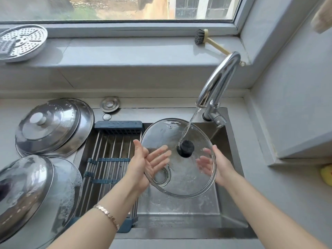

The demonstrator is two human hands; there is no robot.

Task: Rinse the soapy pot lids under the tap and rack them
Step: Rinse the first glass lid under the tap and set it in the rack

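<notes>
Both hands hold a glass lid (179, 159) by its rim over the sink (179, 209), the left hand (143, 164) and right hand (218, 166) on opposite edges, fingers beneath the glass. Tap (218, 81) water strikes beside its black knob (186, 148). Left of the left hand lies the rack (107, 159); beyond it, soapy steel lids (52, 126).
</notes>
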